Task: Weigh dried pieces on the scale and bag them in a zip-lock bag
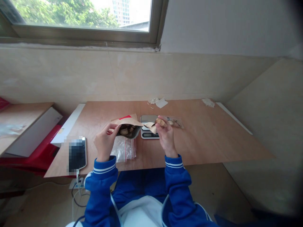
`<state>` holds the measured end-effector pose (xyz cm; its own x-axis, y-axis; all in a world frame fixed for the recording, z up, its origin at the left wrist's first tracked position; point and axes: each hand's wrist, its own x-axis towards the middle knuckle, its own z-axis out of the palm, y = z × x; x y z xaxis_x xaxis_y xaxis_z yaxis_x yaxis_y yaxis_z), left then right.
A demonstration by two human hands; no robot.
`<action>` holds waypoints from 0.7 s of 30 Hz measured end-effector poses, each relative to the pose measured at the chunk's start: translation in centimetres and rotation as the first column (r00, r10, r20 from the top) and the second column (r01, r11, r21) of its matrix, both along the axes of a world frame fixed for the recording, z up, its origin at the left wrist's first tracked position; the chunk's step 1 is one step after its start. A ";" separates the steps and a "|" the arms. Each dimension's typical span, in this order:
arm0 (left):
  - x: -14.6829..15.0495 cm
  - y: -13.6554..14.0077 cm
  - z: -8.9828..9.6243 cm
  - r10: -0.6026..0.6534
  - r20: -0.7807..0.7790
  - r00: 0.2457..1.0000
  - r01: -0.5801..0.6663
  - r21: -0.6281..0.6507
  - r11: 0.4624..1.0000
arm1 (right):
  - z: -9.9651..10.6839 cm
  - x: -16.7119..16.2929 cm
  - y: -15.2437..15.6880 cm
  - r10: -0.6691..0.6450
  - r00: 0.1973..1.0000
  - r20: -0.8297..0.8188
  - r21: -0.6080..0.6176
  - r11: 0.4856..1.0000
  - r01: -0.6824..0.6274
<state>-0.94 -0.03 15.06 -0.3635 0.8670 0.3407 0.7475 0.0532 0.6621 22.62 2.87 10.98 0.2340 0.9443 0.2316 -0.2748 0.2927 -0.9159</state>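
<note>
My left hand [104,141] holds the open mouth of a brown paper pouch [128,125] with dark round pieces inside. My right hand [166,136] grips the pouch's other lip and pinches a small brown piece [160,122] between its fingertips. Both hands hover above the wooden table [203,135], in front of a small digital scale [149,127]. A small clear bag [174,121] with some contents lies by the scale's right side. Under my left hand lie clear plastic zip bags [124,148].
A phone [77,154] on a charging cable lies at the table's left front corner. A white box [67,126] runs along the left edge. Crumpled paper scraps [158,102] and another scrap [208,102] sit by the wall. A lower table with a red object [42,148] stands to the left.
</note>
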 end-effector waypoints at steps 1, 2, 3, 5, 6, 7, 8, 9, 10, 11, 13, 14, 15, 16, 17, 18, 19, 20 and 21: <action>-0.1 0.0 0.0 0.006 -0.004 1.000 -0.006 0.001 1.000 | -1.0 0.7 1.0 -0.037 0.999 -0.029 -0.021 0.999 0.037; -0.1 0.0 0.0 0.009 -0.007 1.000 -0.009 0.003 1.000 | -2.1 1.2 2.0 -0.080 0.996 -0.047 -0.029 0.996 0.079; -0.1 0.0 0.0 0.012 -0.010 1.000 -0.012 0.004 1.000 | -3.3 1.6 3.2 -0.112 0.992 -0.050 -0.028 0.993 0.111; -0.2 -0.1 0.0 0.020 -0.016 1.000 -0.020 -0.002 1.000 | -5.6 2.2 5.5 -0.136 0.991 -0.022 -0.026 0.991 0.135; -0.2 -0.1 0.1 0.024 -0.019 1.000 -0.024 -0.009 1.000 | -6.7 2.3 6.7 -0.141 0.990 0.010 -0.026 0.990 0.141; -0.2 -0.1 0.1 0.028 -0.020 0.999 -0.028 -0.017 0.999 | -7.6 2.3 7.7 -0.148 0.988 0.053 -0.026 0.988 0.150; -0.2 -0.1 0.2 0.031 -0.019 0.999 -0.031 -0.024 0.999 | -8.5 2.4 8.7 -0.158 0.982 0.104 -0.026 0.987 0.162; -0.2 -0.1 0.3 0.033 -0.016 0.999 -0.034 -0.029 0.999 | -9.1 2.5 9.5 -0.164 0.974 0.159 -0.027 0.985 0.170; -0.2 -0.2 0.4 0.034 -0.012 0.999 -0.034 -0.033 0.999 | -9.6 2.6 10.2 -0.164 0.963 0.213 -0.030 0.984 0.174; -0.2 -0.2 0.4 0.034 -0.007 0.999 -0.034 -0.035 0.999 | -9.9 2.8 10.6 -0.159 0.952 0.263 -0.035 0.984 0.174; -0.2 -0.1 0.5 0.033 0.002 0.999 -0.033 -0.037 0.999 | -10.1 3.2 11.1 -0.151 0.922 0.358 -0.031 0.984 0.173; -0.2 -0.1 0.5 0.033 0.005 0.999 -0.033 -0.037 0.999 | -9.9 3.4 11.0 -0.159 0.899 0.407 -0.012 0.984 0.180; -0.2 -0.1 0.5 0.034 0.006 0.999 -0.034 -0.037 0.999 | -9.7 3.5 10.8 -0.177 0.870 0.460 0.020 0.982 0.190; -0.2 -0.1 0.5 0.034 0.008 0.999 -0.034 -0.036 0.999 | -9.5 3.5 10.5 -0.200 0.834 0.514 0.060 0.979 0.197; -0.2 0.0 0.4 0.035 0.009 0.999 -0.034 -0.033 0.999 | -9.2 3.3 10.1 -0.219 0.796 0.564 0.099 0.975 0.198; -0.2 0.0 0.3 0.034 0.010 0.999 -0.034 -0.030 0.999 | -9.0 3.0 9.6 -0.228 0.765 0.602 0.127 0.974 0.190; -0.2 0.0 0.3 0.034 0.012 0.999 -0.034 -0.026 0.999 | -8.9 2.6 9.1 -0.221 0.746 0.629 0.139 0.975 0.172; -0.2 0.1 0.2 0.033 0.013 0.999 -0.033 -0.021 0.999 | -8.8 2.1 8.6 -0.205 0.732 0.650 0.139 0.979 0.150; -0.2 0.1 0.1 0.032 0.014 0.999 -0.032 -0.017 0.999 | -8.8 1.5 8.1 -0.186 0.717 0.671 0.135 0.982 0.129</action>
